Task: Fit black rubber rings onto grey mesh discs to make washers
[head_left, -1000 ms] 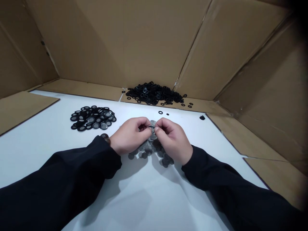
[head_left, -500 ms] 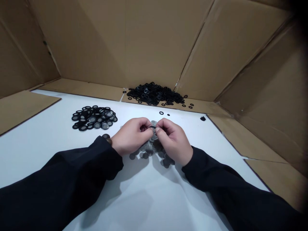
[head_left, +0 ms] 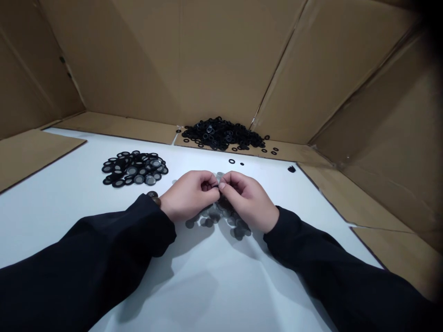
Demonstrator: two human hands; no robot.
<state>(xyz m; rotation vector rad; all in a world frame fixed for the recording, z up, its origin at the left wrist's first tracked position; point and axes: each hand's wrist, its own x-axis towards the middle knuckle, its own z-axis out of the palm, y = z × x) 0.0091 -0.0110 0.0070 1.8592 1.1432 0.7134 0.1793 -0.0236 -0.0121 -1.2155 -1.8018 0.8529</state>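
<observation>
A black rubber ring (head_left: pixel 216 186) is pinched between left hand (head_left: pixel 187 196) and right hand (head_left: pixel 248 200) over mesh discs (head_left: pixel 209 222), seemingly being seated, further pressing needed.

Flattened brown cardboard panels (head_left: pixel 221 60) rise behind and beside a smooth white work surface (head_left: pixel 62 184) under soft, even light.

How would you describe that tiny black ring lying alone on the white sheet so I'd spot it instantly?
Find the big heap of black rings on the cardboard at the back. Just in front of it, on the white sheet, lies one lone ring. Unlike the heap, it sits apart, with only a smaller dark speck to its right.
</observation>
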